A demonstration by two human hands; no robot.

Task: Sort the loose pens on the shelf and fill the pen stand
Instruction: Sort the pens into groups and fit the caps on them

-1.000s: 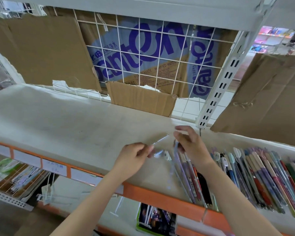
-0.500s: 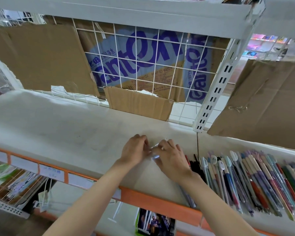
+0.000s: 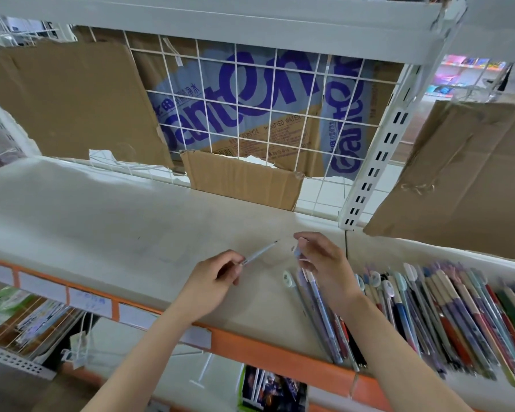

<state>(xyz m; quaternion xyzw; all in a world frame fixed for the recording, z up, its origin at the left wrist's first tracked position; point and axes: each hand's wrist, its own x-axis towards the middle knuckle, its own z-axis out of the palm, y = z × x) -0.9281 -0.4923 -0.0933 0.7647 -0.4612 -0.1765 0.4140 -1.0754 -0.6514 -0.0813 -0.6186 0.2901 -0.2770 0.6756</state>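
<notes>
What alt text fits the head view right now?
Left hand pinches a thin pen above the white shelf; right hand holds a small cap-like piece. Loose pens lie in a row to the right.

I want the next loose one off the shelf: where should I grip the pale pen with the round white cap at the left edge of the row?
Probably pinch the pale pen with the round white cap on its barrel just below the cap, coming from its left over bare white shelf; its right side adjoins other pens.
</notes>
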